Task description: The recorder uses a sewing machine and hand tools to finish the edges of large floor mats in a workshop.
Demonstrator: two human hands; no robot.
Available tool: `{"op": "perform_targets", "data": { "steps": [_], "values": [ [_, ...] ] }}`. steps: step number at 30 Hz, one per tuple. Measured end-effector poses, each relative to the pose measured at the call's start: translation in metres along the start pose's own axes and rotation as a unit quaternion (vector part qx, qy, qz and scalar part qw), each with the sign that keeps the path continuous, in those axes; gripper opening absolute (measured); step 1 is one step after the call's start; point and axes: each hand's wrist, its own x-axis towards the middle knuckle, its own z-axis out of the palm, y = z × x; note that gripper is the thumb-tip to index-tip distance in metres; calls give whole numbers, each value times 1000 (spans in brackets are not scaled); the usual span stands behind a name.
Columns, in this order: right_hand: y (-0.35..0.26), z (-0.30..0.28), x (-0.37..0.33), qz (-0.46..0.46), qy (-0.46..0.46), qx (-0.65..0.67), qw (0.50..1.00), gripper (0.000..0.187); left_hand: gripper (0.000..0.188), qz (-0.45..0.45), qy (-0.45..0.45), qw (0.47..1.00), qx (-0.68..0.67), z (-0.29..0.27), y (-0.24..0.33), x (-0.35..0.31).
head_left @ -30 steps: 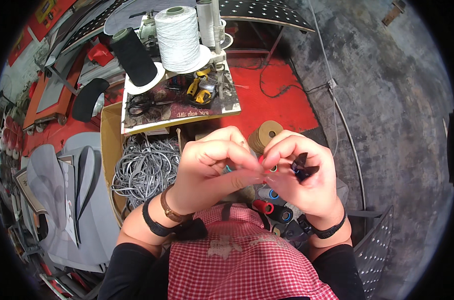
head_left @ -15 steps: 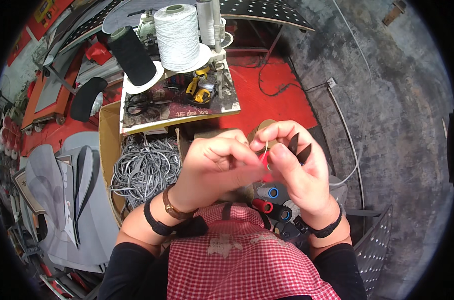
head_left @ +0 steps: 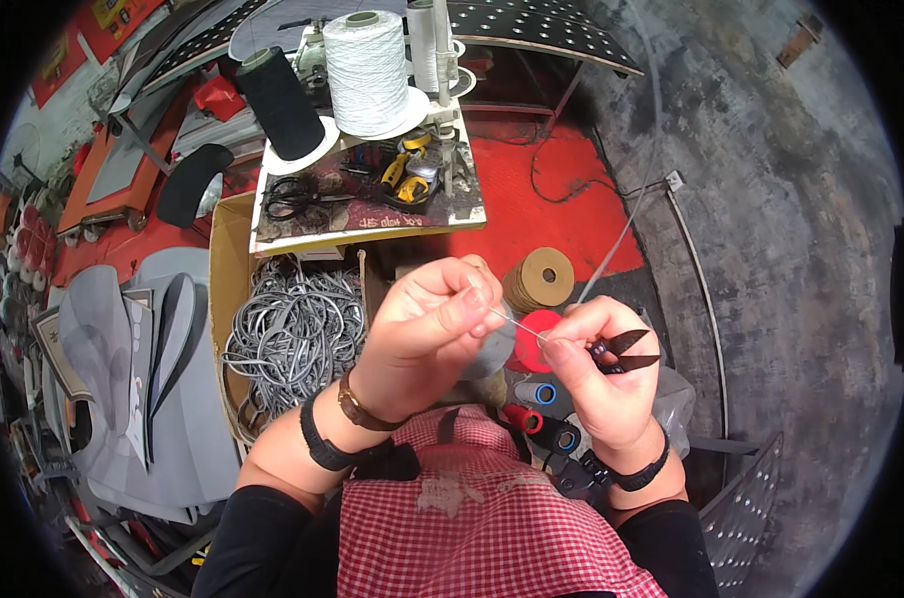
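A thin pale thread (head_left: 517,324) runs taut between my hands, slanting down from left to right. My left hand (head_left: 422,334) is closed in a pinch on one end of it, thumb against the bent fingers. With thumb and forefinger, my right hand (head_left: 608,389) pinches the other end. That hand also keeps a small pair of dark thread snips (head_left: 626,351) in its curled fingers. Their two blades are spread and stick out to the right; the handle is mostly hidden. Beneath the thread show a red disc (head_left: 537,339) and a brown spool (head_left: 543,276).
Ahead is a small stand (head_left: 312,234) bearing a white thread cone (head_left: 367,80), a black cone (head_left: 277,105), black scissors (head_left: 294,196) and yellow-handled tools. A cardboard box (head_left: 231,234) of grey cords (head_left: 297,344) sits at left. Several small spools (head_left: 534,394) lie below my right hand.
My hands have moved apart, drawing the thread straight between them. The right hand has shifted down and right, turning the snips' blades outward. The red disc and brown spool have come into fuller view.
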Motion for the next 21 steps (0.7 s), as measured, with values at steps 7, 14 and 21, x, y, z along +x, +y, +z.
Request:
{"op": "perform_targets", "data": {
  "steps": [7,14,21],
  "values": [
    [3,-20,-14,3,-40,75,996,3,18,12,13,1000,19,24,-23,-11],
    [13,-26,-22,199,-116,309,923,5,11,6,38,989,140,23,-28,-36],
    [23,3,-23,177,-152,223,946,3,10,-32,-9,989,147,-7,5,-67]
  ]
}}
